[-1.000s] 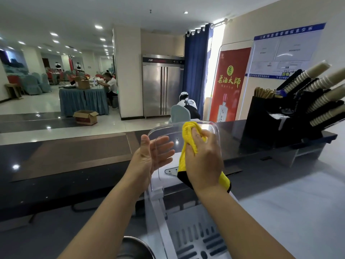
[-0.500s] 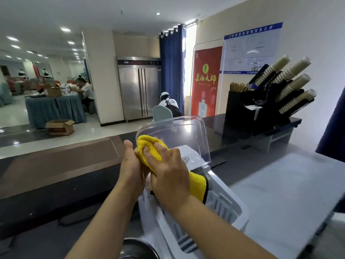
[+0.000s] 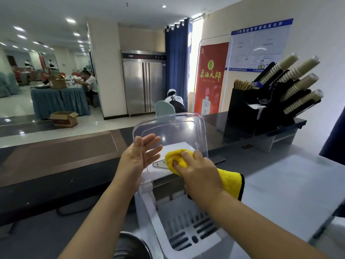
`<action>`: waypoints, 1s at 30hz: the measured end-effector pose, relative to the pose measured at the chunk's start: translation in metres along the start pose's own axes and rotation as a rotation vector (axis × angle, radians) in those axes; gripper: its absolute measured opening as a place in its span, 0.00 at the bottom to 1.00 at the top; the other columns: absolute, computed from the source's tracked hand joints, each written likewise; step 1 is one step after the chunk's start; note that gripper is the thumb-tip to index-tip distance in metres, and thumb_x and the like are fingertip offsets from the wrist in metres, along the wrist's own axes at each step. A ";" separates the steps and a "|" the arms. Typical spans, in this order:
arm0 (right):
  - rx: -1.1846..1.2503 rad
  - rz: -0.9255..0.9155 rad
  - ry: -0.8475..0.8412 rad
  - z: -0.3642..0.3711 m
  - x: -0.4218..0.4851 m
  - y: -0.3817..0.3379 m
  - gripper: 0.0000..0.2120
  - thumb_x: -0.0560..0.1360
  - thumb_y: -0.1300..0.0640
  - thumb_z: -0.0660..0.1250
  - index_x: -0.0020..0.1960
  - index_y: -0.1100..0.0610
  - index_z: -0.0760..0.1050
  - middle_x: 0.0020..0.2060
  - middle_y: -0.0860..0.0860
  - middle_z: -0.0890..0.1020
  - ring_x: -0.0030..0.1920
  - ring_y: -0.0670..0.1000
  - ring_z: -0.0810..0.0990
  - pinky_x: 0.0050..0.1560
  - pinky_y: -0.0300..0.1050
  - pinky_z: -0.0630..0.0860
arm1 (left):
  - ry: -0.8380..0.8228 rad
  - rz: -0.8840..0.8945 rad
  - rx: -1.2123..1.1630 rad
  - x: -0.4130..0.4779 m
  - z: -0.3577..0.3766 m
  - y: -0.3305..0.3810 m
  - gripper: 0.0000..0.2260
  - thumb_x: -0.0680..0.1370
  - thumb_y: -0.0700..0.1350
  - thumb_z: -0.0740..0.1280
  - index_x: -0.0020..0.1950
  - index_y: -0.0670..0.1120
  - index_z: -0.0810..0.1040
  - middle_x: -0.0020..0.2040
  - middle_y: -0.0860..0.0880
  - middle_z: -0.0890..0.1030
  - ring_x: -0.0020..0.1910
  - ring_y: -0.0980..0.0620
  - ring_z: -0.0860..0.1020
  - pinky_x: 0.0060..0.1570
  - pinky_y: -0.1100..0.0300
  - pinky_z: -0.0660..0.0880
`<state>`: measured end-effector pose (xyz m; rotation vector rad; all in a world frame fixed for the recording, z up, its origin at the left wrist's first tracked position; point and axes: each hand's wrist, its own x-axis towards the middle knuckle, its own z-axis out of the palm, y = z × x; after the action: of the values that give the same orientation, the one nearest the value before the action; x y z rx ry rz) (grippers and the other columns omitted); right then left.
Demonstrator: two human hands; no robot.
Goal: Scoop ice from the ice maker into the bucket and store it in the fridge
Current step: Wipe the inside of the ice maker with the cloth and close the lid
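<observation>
At centre, the left hand (image 3: 139, 158) spreads flat against the ice maker (image 3: 149, 208)'s raised clear lid (image 3: 179, 126). At its 3 o'clock the right hand (image 3: 197, 173) grips a bunched yellow cloth (image 3: 176, 156) (black-edged). The steel bucket (image 3: 130, 246) sits at 7 o'clock.

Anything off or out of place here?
No spill or damage shows. Oddities: the right hand presses a yellow cloth against the raised clear lid, braced by the left hand; no scoop is in view, and the basket shows no ice.
</observation>
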<state>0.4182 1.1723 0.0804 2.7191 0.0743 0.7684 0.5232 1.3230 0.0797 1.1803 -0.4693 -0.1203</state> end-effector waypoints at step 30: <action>0.130 -0.304 -0.111 0.001 -0.011 -0.023 0.21 0.54 0.53 0.79 0.47 0.48 0.83 0.44 0.48 0.82 0.44 0.53 0.80 0.34 0.45 0.77 | -0.032 -0.058 0.091 -0.024 0.005 -0.004 0.35 0.75 0.65 0.43 0.64 0.43 0.73 0.59 0.43 0.81 0.60 0.47 0.79 0.59 0.53 0.74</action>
<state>0.4098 1.1927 0.0669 2.7717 0.5149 0.5406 0.5002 1.3254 0.0702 1.2826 -0.4728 -0.1690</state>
